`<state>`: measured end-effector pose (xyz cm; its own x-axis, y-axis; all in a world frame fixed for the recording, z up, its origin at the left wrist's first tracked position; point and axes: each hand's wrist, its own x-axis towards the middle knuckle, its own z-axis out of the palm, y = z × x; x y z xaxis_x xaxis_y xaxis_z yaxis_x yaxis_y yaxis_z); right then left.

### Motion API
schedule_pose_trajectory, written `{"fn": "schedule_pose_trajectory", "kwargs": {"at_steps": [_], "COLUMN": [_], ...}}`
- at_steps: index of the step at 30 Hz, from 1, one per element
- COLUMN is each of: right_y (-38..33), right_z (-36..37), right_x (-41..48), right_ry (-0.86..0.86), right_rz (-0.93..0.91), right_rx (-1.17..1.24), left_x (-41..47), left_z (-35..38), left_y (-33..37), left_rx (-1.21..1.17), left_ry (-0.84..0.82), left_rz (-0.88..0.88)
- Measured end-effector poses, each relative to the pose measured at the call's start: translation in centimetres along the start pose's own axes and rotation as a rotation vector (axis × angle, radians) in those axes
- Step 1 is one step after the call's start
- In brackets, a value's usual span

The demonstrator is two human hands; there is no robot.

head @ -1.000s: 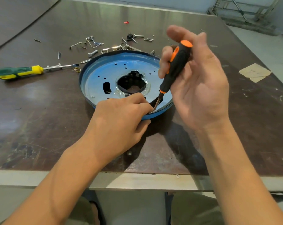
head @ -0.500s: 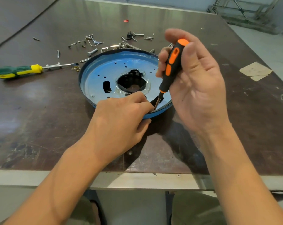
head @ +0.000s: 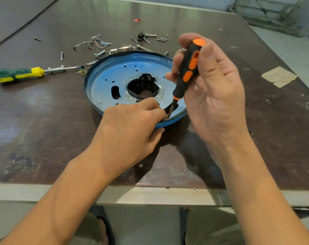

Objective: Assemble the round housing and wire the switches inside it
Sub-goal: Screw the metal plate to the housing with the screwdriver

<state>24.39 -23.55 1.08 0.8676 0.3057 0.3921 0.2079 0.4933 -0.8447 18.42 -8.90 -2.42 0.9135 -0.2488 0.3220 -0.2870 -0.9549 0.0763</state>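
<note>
Housing [head: 114, 75], round, blue, on desk [head: 44, 129]. Judged early: one seated screw [head: 99, 102], no switches or wiring visible inside.

Hands: right hand [head: 212, 89] grips orange-black screwdriver [head: 187, 71], tip at housing's near rim. Left hand [head: 130, 128] pinches that rim.

Beyond housing: loose screws [head: 99, 54].

Left of housing: green-yellow screwdriver [head: 17, 74].

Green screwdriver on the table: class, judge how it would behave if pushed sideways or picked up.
The green screwdriver would probably roll a little, since its handle looks rounded and it lies flat on the table. It should stay stiff: the shaft is straight metal. The contoured handle likely gives a sure grip.
</note>
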Motion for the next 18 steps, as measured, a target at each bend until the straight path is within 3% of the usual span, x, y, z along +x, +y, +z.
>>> {"fn": "schedule_pose_trajectory", "kwargs": {"at_steps": [4, 9, 18], "right_y": [0.35, 0.11, -0.16], "right_z": [0.04, -0.21, -0.55], "right_x": [0.16, 0.24, 0.17], "right_ry": [0.054, -0.018, 0.068], "right_rz": [-0.035, -0.028, -0.029], "right_rx": [-0.048, -0.003, -0.013], "left_x": [-0.02, 0.02, -0.05], "left_z": [0.04, -0.04, -0.20], "left_y": [-0.03, 0.01, 0.10], "left_rx": [-0.007, -0.008, -0.003], "left_ry": [0.006, 0.007, 0.011], "left_rz": [0.002, 0.003, 0.002]}}
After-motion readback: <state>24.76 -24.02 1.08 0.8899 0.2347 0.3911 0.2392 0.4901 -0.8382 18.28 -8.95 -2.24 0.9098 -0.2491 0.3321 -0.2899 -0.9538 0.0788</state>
